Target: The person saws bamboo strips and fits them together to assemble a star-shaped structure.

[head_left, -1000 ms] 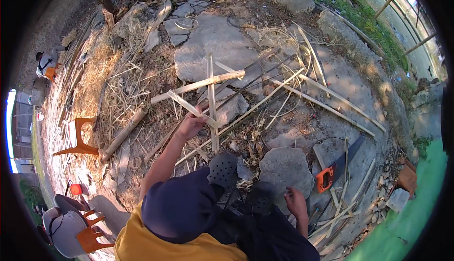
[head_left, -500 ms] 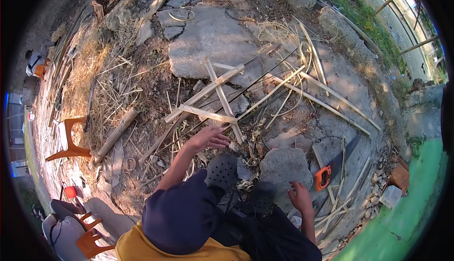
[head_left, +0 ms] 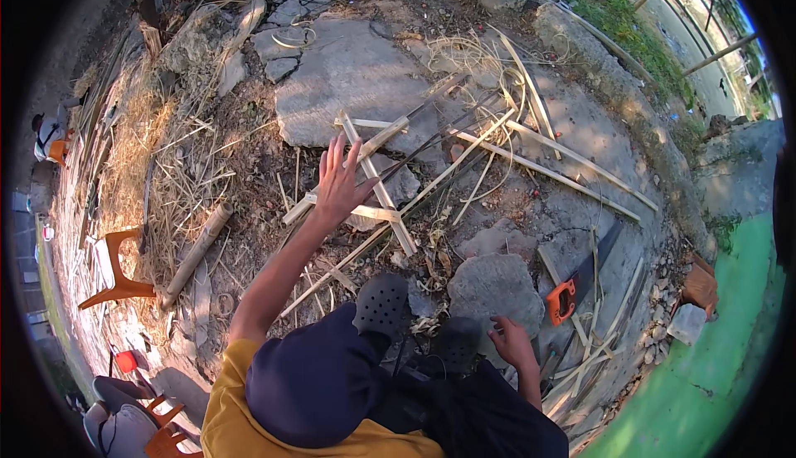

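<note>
My left hand reaches out over the crossed bamboo pieces, its fingers stretched upward and apart, holding nothing. Beneath and beside it lie a split bamboo slat and a flat strip crossing it. A short pale strip runs across near my wrist; whether my palm touches any of them I cannot tell. My right hand hangs beside my knee near a flat stone slab, fingers loosely bent and nothing in them. To its right lies a handsaw with an orange handle and dark blade.
Long bamboo strips lie to the right below a tangle of thin shavings. A bamboo pole and an orange-brown plastic chair are at left. Broken concrete covers the ground ahead; a green floor borders the right.
My left hand has moved forward and left, from near my foot to above the crossed bamboo, with its fingers now spread. A long thin strip now reaches further toward the lower left.
</note>
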### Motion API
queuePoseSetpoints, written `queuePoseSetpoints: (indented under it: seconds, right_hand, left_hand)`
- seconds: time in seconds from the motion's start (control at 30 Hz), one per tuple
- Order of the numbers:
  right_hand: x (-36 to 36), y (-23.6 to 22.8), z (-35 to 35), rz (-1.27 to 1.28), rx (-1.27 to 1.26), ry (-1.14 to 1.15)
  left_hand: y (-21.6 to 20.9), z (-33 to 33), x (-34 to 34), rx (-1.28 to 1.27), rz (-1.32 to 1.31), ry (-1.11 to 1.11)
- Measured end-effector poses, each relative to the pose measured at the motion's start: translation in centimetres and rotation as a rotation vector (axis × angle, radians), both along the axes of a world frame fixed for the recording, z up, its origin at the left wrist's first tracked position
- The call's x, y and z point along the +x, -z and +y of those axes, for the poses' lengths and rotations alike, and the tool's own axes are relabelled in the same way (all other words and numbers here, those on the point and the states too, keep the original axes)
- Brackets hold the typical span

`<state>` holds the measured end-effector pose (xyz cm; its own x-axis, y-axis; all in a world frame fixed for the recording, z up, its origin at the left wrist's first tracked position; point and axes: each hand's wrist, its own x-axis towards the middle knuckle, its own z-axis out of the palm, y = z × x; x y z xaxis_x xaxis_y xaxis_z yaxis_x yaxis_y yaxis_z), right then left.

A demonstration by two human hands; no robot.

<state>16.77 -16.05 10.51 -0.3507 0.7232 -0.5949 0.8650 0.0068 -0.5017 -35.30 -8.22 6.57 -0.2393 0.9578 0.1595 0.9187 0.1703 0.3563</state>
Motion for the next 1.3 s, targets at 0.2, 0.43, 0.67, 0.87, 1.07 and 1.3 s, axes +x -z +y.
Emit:
queuePoseSetpoints:
  seconds: [0.2,0.43,0.67,0.87,1.07,1.3]
  right_hand:
    - [-0.6,1.0,-0.2,0.021,-0.013,0.008]
    - [0.2,1.0,-0.1,0.015,-0.053,0.01]
    - [1.8,-1.1,4.4,-0.088,0.147,-0.043]
    - [5.5,-3.8,12.3,-0.393,0.326,-0.205]
    - [6.3,-1.8,19.4,-0.483,0.269,-0.183]
    - [4.0,2.5,17.0,-0.205,0.308,-0.106]
  left_hand:
    - [6.3,-0.6,-1.0,-0.062,0.058,-0.054]
    - [6.8,-0.8,0.9,-0.004,0.151,0.046]
    - [3.0,-1.7,3.1,0.149,-0.056,0.066]
    - [2.1,-6.4,5.7,0.067,-0.426,-0.044]
    - [1.8,-8.9,7.4,-0.054,-0.351,-0.051]
    - [4.8,-10.9,8.7,-0.114,-0.329,-0.084]
